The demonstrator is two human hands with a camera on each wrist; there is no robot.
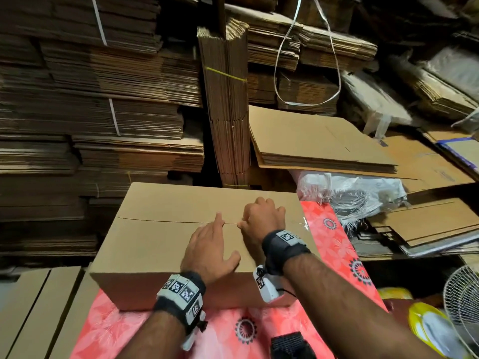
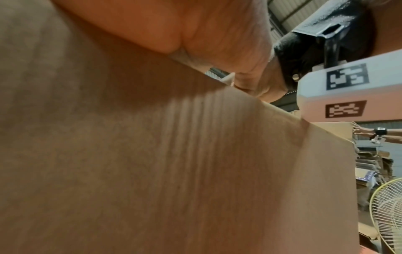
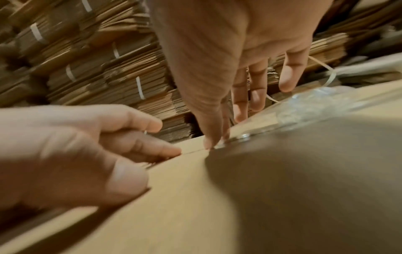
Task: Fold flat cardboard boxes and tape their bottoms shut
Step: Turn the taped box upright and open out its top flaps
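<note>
A brown cardboard box (image 1: 160, 244) stands on the pink flowered table cover (image 1: 334, 244), its flaps closed along a seam (image 1: 168, 221) on top. My left hand (image 1: 225, 237) lies flat on the box, fingers reaching the seam. To its right, my right hand (image 1: 242, 223) pinches the end of a clear tape strip (image 1: 302, 224) with thumb and forefinger. In the right wrist view the clear tape (image 3: 309, 106) runs along the seam (image 3: 193, 152) from the box's right edge to my right hand (image 3: 214, 142). The left hand (image 3: 135, 154) rests just left of it. The box wall (image 2: 152, 171) fills the left wrist view.
Strapped stacks of flat cardboard (image 1: 90, 112) fill the back, with an upright bundle (image 1: 225, 112) and a loose pile (image 1: 318, 143) to the right. More flat boxes (image 1: 39, 307) lie at lower left. A wire fan (image 1: 464, 301) stands at lower right. Another person's hand (image 2: 361, 131) touches a far box.
</note>
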